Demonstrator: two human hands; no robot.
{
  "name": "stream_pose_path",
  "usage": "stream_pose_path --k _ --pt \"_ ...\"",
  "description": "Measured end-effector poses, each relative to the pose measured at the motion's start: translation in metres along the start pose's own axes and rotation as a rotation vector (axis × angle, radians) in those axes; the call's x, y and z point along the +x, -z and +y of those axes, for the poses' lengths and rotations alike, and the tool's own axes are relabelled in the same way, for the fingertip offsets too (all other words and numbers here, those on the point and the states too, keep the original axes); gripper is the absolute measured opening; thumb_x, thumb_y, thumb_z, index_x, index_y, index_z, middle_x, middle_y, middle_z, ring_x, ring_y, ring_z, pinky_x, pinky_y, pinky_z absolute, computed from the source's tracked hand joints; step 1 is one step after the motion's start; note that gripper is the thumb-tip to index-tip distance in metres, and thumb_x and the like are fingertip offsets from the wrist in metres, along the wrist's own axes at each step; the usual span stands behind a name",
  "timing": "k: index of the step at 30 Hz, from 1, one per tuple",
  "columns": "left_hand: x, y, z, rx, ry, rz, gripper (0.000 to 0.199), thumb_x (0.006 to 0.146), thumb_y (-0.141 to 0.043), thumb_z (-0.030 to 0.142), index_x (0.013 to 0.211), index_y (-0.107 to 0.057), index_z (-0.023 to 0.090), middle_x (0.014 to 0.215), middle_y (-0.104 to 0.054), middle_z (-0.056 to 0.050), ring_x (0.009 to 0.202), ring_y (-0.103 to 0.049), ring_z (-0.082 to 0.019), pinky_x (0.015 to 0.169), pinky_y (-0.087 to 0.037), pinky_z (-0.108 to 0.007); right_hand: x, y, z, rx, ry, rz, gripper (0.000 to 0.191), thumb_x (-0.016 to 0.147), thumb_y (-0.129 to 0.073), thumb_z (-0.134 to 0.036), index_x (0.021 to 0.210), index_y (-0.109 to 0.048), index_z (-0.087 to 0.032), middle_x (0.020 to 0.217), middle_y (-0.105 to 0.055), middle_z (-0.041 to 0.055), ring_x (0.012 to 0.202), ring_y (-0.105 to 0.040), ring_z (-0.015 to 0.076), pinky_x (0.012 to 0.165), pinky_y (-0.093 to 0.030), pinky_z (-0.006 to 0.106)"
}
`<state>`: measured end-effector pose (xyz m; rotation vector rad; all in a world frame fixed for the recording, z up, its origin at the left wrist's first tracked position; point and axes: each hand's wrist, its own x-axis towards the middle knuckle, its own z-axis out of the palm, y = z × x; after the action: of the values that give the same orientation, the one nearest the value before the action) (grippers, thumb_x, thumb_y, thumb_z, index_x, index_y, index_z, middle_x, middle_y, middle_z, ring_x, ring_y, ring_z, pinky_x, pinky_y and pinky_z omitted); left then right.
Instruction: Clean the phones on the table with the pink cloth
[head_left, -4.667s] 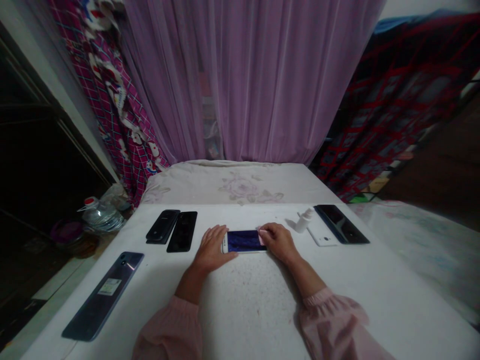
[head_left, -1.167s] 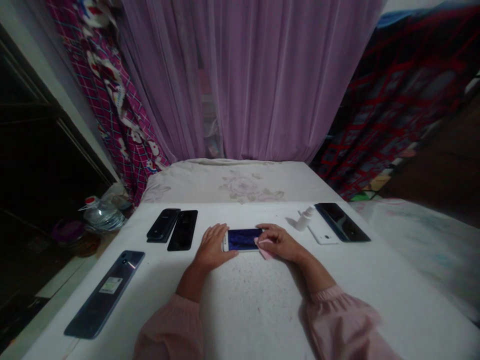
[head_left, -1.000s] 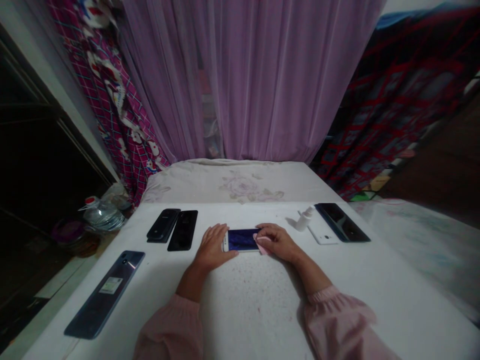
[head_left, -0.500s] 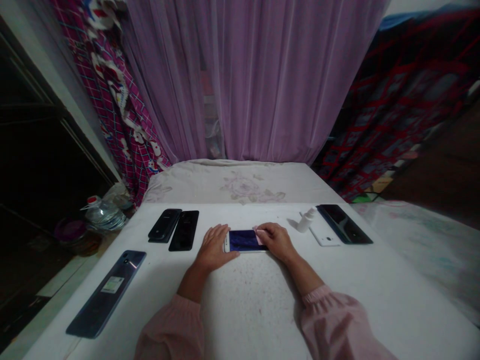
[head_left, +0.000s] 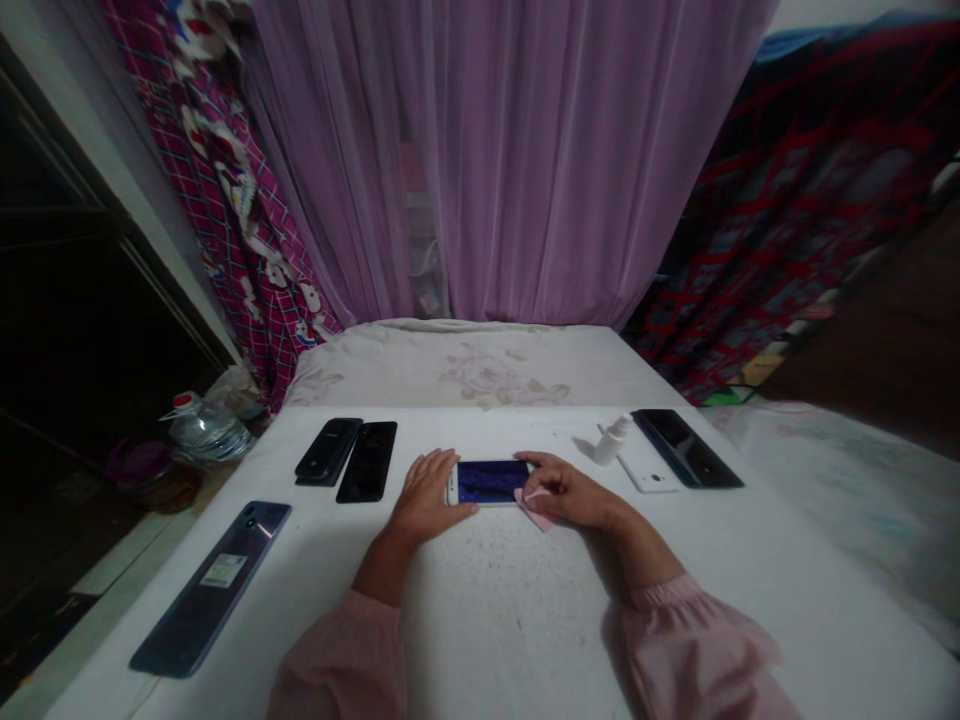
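Observation:
A white smartphone (head_left: 492, 481) with a dark blue screen lies face up on the table in front of me. My left hand (head_left: 429, 497) grips its left end, fingers at the top corner and thumb along the lower edge. At the phone's right end, my right hand (head_left: 568, 491) is closed on a small pink cloth (head_left: 541, 518). Part of that cloth hangs past the phone's lower right corner, and the fingers cover that end of the phone. A small white spray bottle (head_left: 614, 440) stands beyond my right hand.
Beside the bottle lie a white phone (head_left: 646, 466) and dark phones (head_left: 688, 450). On the left are a black phone (head_left: 367, 462), another dark phone (head_left: 328, 450) and a blue-grey phone (head_left: 214, 590) with a label. Purple curtains (head_left: 525, 170) hang behind the white-covered table (head_left: 495, 620).
My right hand has slid with the pink cloth down and to the right, from the screen to the phone's lower right corner. My left hand and the phone stay put.

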<state>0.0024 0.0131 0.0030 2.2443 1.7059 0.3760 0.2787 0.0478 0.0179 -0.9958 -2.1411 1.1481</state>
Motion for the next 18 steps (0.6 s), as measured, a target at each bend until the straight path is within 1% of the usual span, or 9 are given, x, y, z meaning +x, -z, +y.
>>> stream_pose_path --k 2,5,8,12,16,18 --pt "0.000 -0.001 -0.001 0.005 -0.001 0.003 0.079 0.076 -0.065 0.057 0.142 -0.039 0.021 0.152 -0.039 -0.011 0.143 -0.028 -0.029 0.119 -0.015 -0.047 -0.002 0.001 0.001 0.011 -0.011 -0.040 0.015 0.073 -0.073 -0.039 0.077 -0.077 -0.025 0.131 -0.059 0.0092 0.136 -0.040 0.0279 0.107 -0.037 0.047" --pt "0.000 -0.001 -0.001 0.016 -0.002 0.002 0.079 0.077 -0.064 0.058 0.142 -0.039 0.022 0.152 -0.039 -0.010 0.143 -0.028 -0.029 0.119 -0.015 -0.047 -0.002 0.000 0.003 0.007 -0.013 -0.025 0.017 0.074 -0.073 -0.040 0.077 -0.076 -0.024 0.131 -0.059 0.0097 0.137 -0.039 0.0280 0.108 -0.036 0.047" --pt "0.000 0.001 0.002 0.019 0.004 -0.002 0.079 0.076 -0.064 0.058 0.142 -0.040 0.021 0.152 -0.039 -0.010 0.143 -0.028 -0.029 0.119 -0.016 -0.047 -0.002 -0.003 0.004 -0.008 -0.003 0.042 0.017 0.076 -0.071 -0.040 0.078 -0.075 -0.023 0.124 -0.063 0.0106 0.132 -0.045 0.0279 0.106 -0.038 0.047" --pt "0.000 0.003 0.005 0.024 0.013 -0.016 0.080 0.077 -0.065 0.057 0.141 -0.040 0.018 0.152 -0.038 -0.012 0.143 -0.028 -0.029 0.119 -0.015 -0.046 0.002 -0.009 0.007 -0.039 0.024 0.156 0.019 0.078 -0.067 -0.040 0.080 -0.074 -0.022 0.121 -0.065 0.0119 0.116 -0.059 0.0265 0.098 -0.045 0.043" --pt "0.000 0.003 0.004 0.025 0.015 -0.014 0.079 0.077 -0.065 0.056 0.141 -0.040 0.018 0.152 -0.038 -0.012 0.143 -0.028 -0.029 0.119 -0.015 -0.047 0.010 -0.017 0.009 -0.141 0.056 0.287 0.017 0.079 -0.062 -0.036 0.080 -0.072 -0.022 0.103 -0.072 0.0096 0.104 -0.064 0.0252 0.093 -0.046 0.041" --pt "0.000 0.002 0.004 0.020 0.011 -0.012 0.079 0.077 -0.065 0.055 0.141 -0.040 0.018 0.152 -0.038 -0.013 0.143 -0.028 -0.029 0.119 -0.015 -0.047 0.014 -0.021 0.008 -0.207 0.041 0.345 0.016 0.081 -0.060 -0.034 0.082 -0.071 -0.023 0.096 -0.074 0.0076 0.096 -0.065 0.0241 0.089 -0.047 0.039"
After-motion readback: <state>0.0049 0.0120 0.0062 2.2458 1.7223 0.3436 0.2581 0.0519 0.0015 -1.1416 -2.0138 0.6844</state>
